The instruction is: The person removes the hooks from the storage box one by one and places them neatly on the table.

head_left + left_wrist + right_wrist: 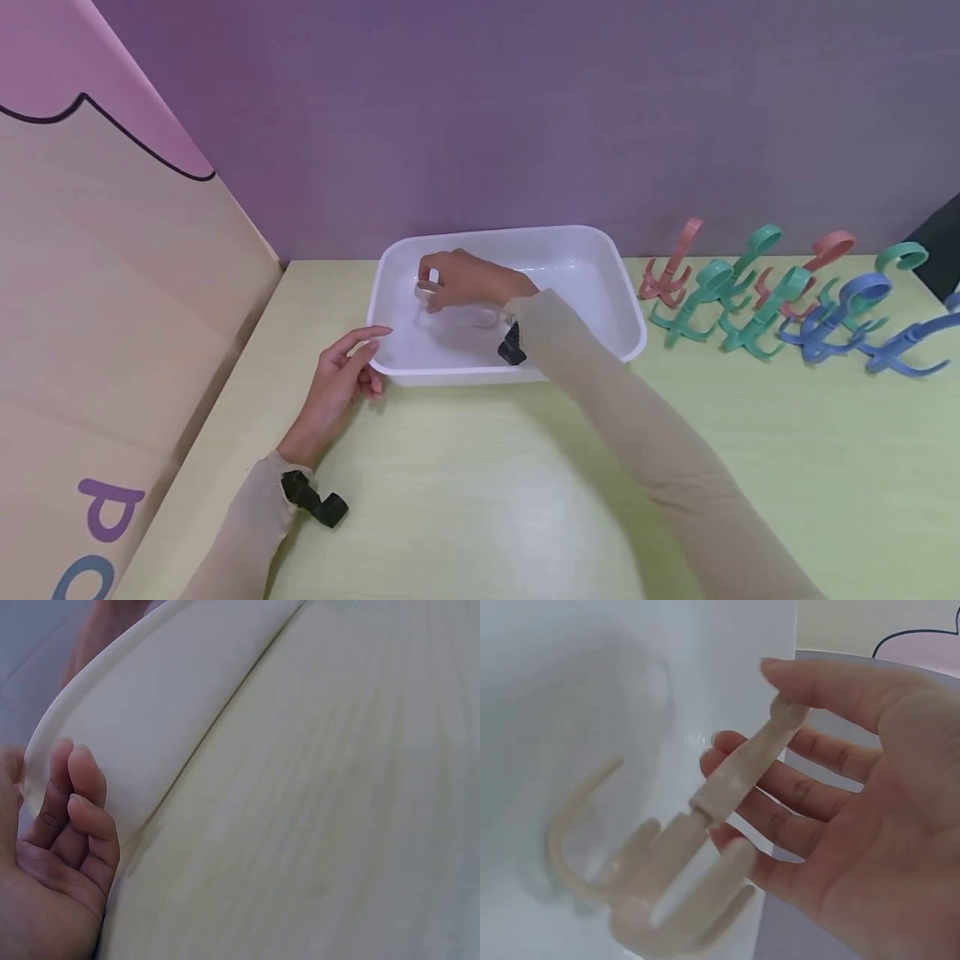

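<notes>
A white plastic tray (592, 292) stands at the back of the table. My right hand (472, 279) is inside its left half, holding a pale claw-shaped hook (731, 780) by its stem, near the upper end. The hook's curved prongs (559, 847) point down toward the tray floor in the right wrist view. In the head view the hook is mostly hidden by the hand. My left hand (341, 379) grips the tray's front left corner, thumb and index finger over the rim, the other fingers (94, 825) bent against the outer wall.
Several claw hooks stand on the table right of the tray: red (666, 283), green (757, 321) and blue (828, 321). A purple wall (525, 117) rises behind, a printed panel (112, 333) on the left. A dark object (937, 250) is at the right edge.
</notes>
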`<action>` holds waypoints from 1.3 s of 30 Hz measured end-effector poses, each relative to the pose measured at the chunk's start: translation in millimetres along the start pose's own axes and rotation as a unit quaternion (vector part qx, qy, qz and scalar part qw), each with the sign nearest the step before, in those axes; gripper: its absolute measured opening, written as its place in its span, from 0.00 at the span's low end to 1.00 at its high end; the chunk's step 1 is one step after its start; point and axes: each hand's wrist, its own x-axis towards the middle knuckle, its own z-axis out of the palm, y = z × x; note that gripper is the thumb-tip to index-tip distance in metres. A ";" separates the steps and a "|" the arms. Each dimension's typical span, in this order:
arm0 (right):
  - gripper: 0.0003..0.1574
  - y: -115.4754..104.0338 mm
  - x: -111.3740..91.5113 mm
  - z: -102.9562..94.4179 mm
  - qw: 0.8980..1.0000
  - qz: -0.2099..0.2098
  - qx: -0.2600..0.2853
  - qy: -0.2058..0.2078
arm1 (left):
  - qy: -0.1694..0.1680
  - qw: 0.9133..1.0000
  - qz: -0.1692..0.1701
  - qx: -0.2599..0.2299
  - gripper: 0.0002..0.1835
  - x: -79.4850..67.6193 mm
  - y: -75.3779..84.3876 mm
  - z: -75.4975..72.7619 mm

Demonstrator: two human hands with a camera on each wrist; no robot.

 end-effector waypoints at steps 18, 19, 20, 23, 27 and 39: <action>0.20 3.1 -47.4 -33.0 0.999 -0.022 0.015 0.040 | -0.018 1.000 0.006 -0.010 0.17 1.5 -4.1 -1.5; 0.20 5.2 -52.7 -33.9 0.999 -0.020 0.010 0.045 | -0.023 1.000 0.007 -0.012 0.17 2.2 -4.7 -1.2; 0.20 7.4 -58.6 -34.6 0.999 -0.017 0.010 0.050 | -0.028 1.000 0.008 -0.013 0.16 3.0 -5.3 -1.0; 0.21 15.3 -75.1 -36.0 0.997 -0.008 0.003 0.071 | -0.037 0.999 0.013 -0.010 0.16 6.1 -6.4 -0.8; 0.23 23.0 -88.8 -35.0 0.995 -0.017 0.001 0.096 | -0.032 0.999 0.015 -0.003 0.17 9.0 -5.4 -2.0; 0.22 37.4 -107.9 -25.2 0.986 -0.036 0.015 0.159 | -0.012 1.000 0.001 0.003 0.18 7.9 -4.9 -4.0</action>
